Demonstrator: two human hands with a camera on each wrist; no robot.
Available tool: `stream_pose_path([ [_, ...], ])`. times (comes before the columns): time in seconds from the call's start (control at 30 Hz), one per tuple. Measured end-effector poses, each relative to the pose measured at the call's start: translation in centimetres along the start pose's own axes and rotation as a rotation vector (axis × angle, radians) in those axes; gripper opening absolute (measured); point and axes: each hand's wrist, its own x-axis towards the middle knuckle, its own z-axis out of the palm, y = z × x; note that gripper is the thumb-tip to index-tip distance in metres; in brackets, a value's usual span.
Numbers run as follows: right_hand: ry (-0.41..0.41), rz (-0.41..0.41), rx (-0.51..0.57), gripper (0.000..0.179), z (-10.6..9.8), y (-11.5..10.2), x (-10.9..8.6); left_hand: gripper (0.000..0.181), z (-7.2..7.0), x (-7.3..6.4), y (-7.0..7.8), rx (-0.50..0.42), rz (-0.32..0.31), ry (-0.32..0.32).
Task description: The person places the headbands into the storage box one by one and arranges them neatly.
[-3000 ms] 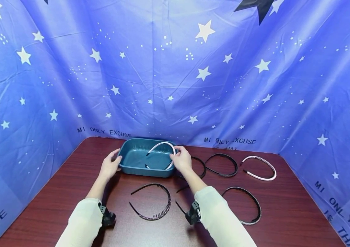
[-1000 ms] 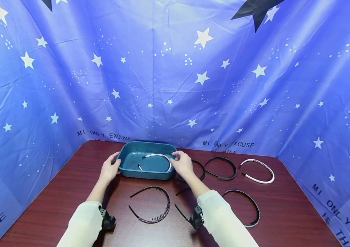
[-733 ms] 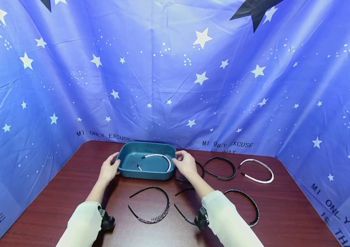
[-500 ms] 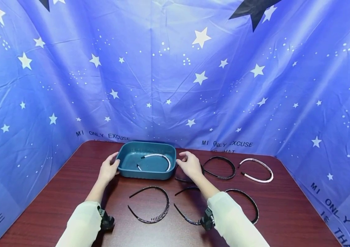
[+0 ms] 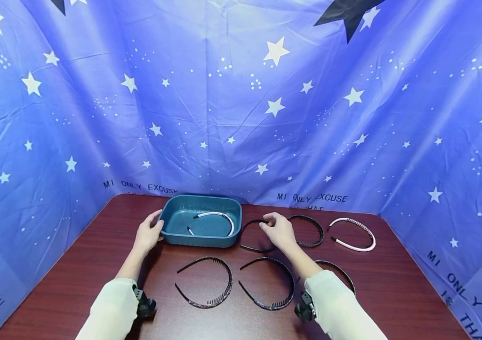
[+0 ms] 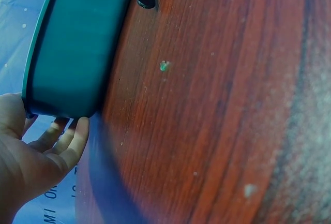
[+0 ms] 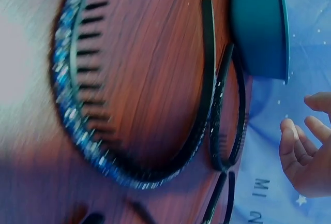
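Observation:
My left hand [image 5: 148, 234] grips the left end of a teal plastic basin [image 5: 200, 241], thumb at the rim; in the left wrist view its fingers [image 6: 77, 141] lie against the basin's end wall. Inside the basin rests a white headband [image 5: 231, 225] with dark tips. My right hand [image 5: 280, 232], fingers loosely bent and holding nothing, is over a black toothed headband [image 5: 258, 250], hiding part of it. In the right wrist view that hand appears at the right edge. A headband with blue glitter [image 7: 64, 74] lies nearer me on the table.
More headbands lie on the dark red wooden table [image 5: 83, 264]: a black one [image 5: 322, 231] behind my right hand, a pinkish-white one [image 5: 372, 234] at far right, a glittery one [image 5: 229, 283] front left, and another [image 5: 348, 278] partly behind my right sleeve. Star-printed blue cloth [image 5: 207, 118] hangs behind.
The white headband went from my right hand down into the basin. My right hand let go, then moved right over the black headband. My left hand stayed at the basin.

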Motion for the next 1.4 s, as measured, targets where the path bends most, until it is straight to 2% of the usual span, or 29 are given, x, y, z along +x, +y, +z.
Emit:
stream_pose_path([
  [0.23, 0.001, 0.032, -0.042, 0.03, -1.2, 1.3, -0.5, 0.045, -0.1, 0.1, -0.3, -0.007, 0.0, -0.004],
  [0.47, -0.002, 0.06, -0.079, 0.03, -2.2, 2.6, -0.9, 0.046, -0.2, -0.3, -0.2, -0.041, 0.068, 0.002],
  [0.77, 0.015, 0.028, -0.118, 0.027, -4.0, 4.1, -1.6, 0.045, -0.1, 0.0, 0.1, 0.002, -0.008, -0.012],
  [1.1, -0.021, 0.065, -0.16, 0.03, -5.8, 5.0, -2.5, 0.045, -0.3, 0.1, -0.1, 0.005, -0.008, -0.014],
  [1.4, -0.04, 0.046, -0.215, 0.03, -7.2, 6.9, -3.3, 0.046, -0.1, 0.2, -0.3, 0.013, -0.009, -0.012],
])
